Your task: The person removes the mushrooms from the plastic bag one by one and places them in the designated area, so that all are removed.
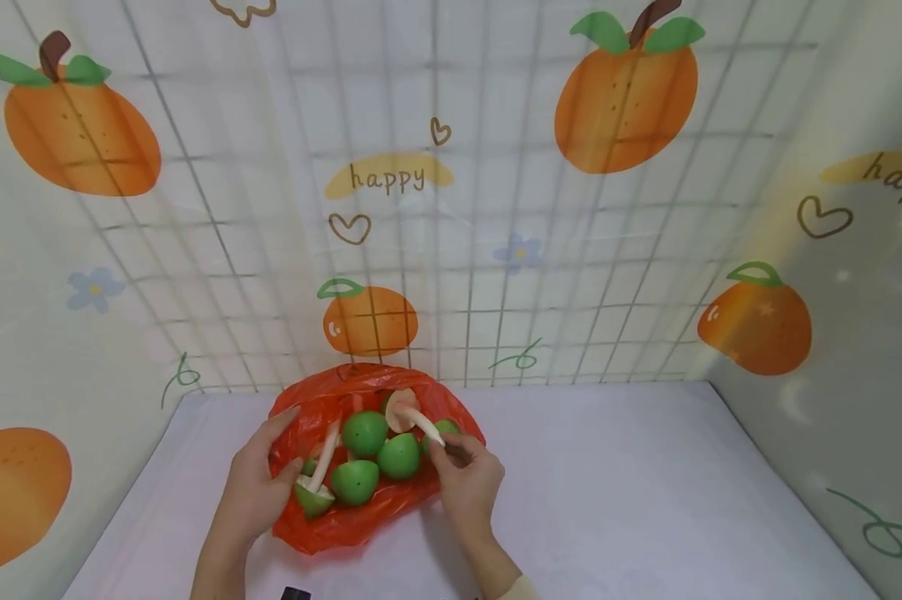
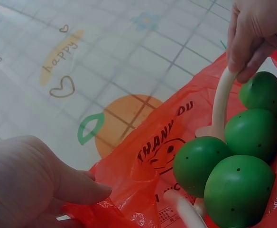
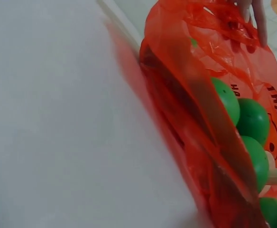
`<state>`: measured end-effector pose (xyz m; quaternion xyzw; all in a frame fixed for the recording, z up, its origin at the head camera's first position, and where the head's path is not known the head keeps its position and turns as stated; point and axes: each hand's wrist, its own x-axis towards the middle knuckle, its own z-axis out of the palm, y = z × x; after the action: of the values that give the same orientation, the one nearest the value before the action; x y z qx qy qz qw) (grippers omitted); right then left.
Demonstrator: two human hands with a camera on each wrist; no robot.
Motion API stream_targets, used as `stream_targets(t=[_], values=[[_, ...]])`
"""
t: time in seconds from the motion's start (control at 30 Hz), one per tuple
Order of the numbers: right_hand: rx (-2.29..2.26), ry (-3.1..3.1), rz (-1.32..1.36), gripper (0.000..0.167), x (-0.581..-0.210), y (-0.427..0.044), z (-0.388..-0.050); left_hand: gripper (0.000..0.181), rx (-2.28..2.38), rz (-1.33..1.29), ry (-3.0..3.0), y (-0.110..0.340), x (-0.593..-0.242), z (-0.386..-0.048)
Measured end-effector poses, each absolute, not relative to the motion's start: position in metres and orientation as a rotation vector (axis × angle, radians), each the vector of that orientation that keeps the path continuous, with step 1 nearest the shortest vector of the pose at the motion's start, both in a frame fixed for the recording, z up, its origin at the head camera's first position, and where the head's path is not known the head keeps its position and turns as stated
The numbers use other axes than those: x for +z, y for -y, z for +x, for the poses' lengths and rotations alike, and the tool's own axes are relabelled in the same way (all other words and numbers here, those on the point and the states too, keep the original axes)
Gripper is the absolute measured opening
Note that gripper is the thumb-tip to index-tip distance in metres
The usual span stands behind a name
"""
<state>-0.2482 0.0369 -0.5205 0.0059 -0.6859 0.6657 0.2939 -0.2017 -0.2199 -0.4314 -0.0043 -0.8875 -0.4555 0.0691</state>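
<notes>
A red plastic bag (image 1: 361,521) lies spread on the table with several toy mushrooms inside, their caps green and stems pale. My right hand (image 1: 469,479) pinches the stem end of one mushroom (image 1: 402,410), whose pale underside faces up in the head view. That same stem (image 2: 220,102) rises from the bag in the left wrist view. At the bag's left edge, my left hand (image 1: 259,479) grips the plastic between thumb and fingers. Beside it another mushroom (image 1: 314,497) lies cap down, stem leaning up. Green caps (image 3: 252,121) cluster within the bag in the right wrist view.
The white table (image 1: 608,492) extends right of the bag. Behind it hangs a curtain (image 1: 481,208) printed with oranges, in front of a wire grid, and more curtain covers both sides. A small black object (image 1: 296,593) shows at the bottom edge.
</notes>
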Motion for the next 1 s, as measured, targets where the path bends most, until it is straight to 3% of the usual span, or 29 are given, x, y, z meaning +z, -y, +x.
stream_targets(t=[0.47,1.0], values=[[1.799,1.832,-0.028,0.014,-0.504,-0.05,-0.246,0.07,-1.346,-0.002,2.658,0.217,-0.433,-0.202],[1.866,1.749,-0.057,0.016,-0.511,-0.055,-0.253,0.07,-1.37,0.039,2.659,0.218,-0.432,-0.201]])
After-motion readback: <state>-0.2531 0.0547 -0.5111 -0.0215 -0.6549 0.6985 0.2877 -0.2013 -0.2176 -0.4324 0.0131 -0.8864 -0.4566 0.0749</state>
